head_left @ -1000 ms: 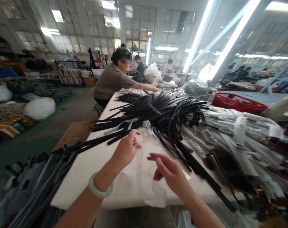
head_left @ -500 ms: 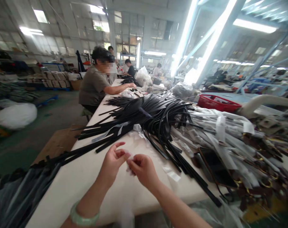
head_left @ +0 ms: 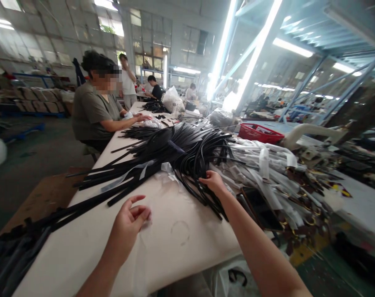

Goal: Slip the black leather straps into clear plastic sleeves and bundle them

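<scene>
Two hands: both are working over a pale table (head_left: 91,243) that is stretching away toward 12 o'clock.
Left hand: the left hand (head_left: 129,222) is hovering low over the near table, fingers curled inward with the index finger lifted; it is pinching a thin clear plastic sleeve (head_left: 144,243) that is trailing down toward 6 o'clock.
Right hand: the right hand (head_left: 212,181) is reaching out toward 1 o'clock and closing its fingers on the black straps (head_left: 187,154), at the near edge of the heap.
Black straps: they are lying in a big tangled pile at the table's middle, with long ends fanning out toward 9 o'clock and running off the near left edge.
Wrapped straps: a heap of wrapped straps (head_left: 268,173) in clear film is lying just beside the black pile, at 2 o'clock from the right hand.
Dark flat object: a dark flat object (head_left: 258,208), like a phone, is resting just right of the right forearm.
Red basket: a red basket (head_left: 258,133) is sitting beyond the wrapped heap, toward 1 o'clock.
Co-worker: a person in a grey shirt (head_left: 91,113) is sitting at the table's left side, at 11 o'clock, with both hands on the table.
</scene>
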The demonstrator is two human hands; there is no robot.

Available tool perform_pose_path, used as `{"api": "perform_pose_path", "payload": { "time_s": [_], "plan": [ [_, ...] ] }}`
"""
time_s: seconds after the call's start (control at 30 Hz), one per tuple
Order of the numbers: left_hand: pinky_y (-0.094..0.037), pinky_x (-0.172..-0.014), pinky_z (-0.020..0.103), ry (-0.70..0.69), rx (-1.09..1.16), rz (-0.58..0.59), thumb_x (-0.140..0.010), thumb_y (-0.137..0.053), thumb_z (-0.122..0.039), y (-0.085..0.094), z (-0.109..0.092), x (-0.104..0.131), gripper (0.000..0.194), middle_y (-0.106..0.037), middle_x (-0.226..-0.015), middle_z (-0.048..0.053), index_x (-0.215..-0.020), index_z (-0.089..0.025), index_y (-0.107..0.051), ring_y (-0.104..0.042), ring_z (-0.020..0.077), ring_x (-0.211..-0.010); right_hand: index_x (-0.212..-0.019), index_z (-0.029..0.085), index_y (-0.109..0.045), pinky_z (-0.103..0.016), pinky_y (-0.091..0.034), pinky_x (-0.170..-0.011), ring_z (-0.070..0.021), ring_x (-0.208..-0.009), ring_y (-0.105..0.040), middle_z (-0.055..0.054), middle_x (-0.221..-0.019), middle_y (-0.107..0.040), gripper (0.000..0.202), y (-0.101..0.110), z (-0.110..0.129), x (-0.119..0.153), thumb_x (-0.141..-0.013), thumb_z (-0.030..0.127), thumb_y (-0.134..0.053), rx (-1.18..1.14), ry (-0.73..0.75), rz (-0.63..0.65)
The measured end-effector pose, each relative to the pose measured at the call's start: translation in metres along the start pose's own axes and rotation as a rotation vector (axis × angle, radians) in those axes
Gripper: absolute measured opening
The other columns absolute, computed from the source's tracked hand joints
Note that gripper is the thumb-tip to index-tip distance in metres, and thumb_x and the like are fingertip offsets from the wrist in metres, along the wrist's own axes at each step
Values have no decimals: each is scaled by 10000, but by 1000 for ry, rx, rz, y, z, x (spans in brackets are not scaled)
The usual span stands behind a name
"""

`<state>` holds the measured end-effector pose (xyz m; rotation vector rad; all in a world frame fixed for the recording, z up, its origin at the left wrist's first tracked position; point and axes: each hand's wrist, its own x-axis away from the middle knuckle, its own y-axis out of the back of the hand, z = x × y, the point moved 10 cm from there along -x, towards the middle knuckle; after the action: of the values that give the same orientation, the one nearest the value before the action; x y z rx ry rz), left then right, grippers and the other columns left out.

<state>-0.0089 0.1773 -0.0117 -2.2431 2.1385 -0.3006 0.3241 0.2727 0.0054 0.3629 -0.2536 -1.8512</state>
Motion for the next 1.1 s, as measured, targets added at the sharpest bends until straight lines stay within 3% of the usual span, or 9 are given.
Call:
{"api": "perform_pose_path", "payload": {
  "time_s": [0.2, 0.3, 0.4, 0.53, 0.6, 0.7, 0.83, 0.93, 1.1],
  "plan": [
    [-362, -463, 197, -108, -161, -30, -737, -711, -436, 26, -9, 6, 519, -605, -597, -46, -1123, -162, -497, -434, 89, -456, -881, 248, -512, -274, -519, -734, -134, -782, -625, 32, -778, -600, 420, 28, 102, 17, -813, 663, -516, -437, 252, -25],
    [-355, -459, 191, -104, -93, -40, -774, -704, -402, 38, -8, 16, 461, -573, -615, -56, -1121, -178, -500, -417, 85, -480, -887, 241, -551, -274, -548, -720, -120, -671, -618, 43, -668, -540, 328, -4, 128, 50, -871, 568, -568, -884, 199, 122],
    [-392, -480, 195, -103, -2, -54, -752, -745, -343, 50, -4, 30, 466, -559, -643, -60, -1119, -190, -500, -455, 95, -532, -894, 217, -584, -297, -571, -664, -127, -588, -599, 39, -623, -555, 308, -76, 102, 89, -875, 523, -606, -982, -53, 274],
    [-404, -485, 200, -77, 8, -109, -732, -757, -307, 79, 5, 48, 456, -562, -654, -61, -1095, -186, -511, -474, 92, -530, -867, 200, -584, -367, -552, -859, -161, -752, -666, 14, -722, -645, 346, -150, 35, 127, -750, 466, -772, -972, -351, 324],
    [-432, -521, 211, -64, -43, -159, -725, -750, -282, 96, 6, 56, 433, -574, -668, -54, -1078, -180, -522, -510, 103, -562, -974, 204, -600, -353, -517, -908, -180, -903, -669, -16, -869, -692, 404, -170, 18, 138, -696, 390, -828, -910, -384, 406],
    [-473, -617, 227, -78, -120, -229, -689, -741, -212, 114, 2, 67, 420, -600, -710, -39, -1055, -178, -539, -574, 128, -667, -1023, 187, -639, -318, -507, -841, -196, -928, -650, -54, -964, -710, 422, -187, 17, 158, -681, 348, -826, -659, -253, 612],
    [-492, -695, 249, -132, -243, -260, -724, -691, -185, 122, -2, 74, 409, -639, -773, -18, -1099, -198, -529, -621, 155, -767, -707, 165, -649, -262, -467, -560, -170, -623, -611, -29, -679, -670, 265, -199, 20, 188, -758, 417, -717, -168, -9, 764],
    [-512, -722, 270, -155, -326, -291, -747, -669, -188, 124, -1, 78, 394, -664, -811, -8, -1114, -211, -528, -642, 164, -778, -619, 181, -573, -233, -414, -428, -137, -445, -559, 5, -524, -598, 366, -197, 31, 197, -846, 465, -614, -80, 30, 793],
    [-534, -720, 276, -161, -390, -294, -727, -674, -192, 114, -4, 80, 372, -686, -806, -1, -1084, -210, -572, -659, 176, -778, -730, 175, -639, -245, -520, -454, -155, -478, -638, -24, -592, -676, 301, -141, 101, 172, -889, 429, -616, -349, 232, 415]
  ]
}}
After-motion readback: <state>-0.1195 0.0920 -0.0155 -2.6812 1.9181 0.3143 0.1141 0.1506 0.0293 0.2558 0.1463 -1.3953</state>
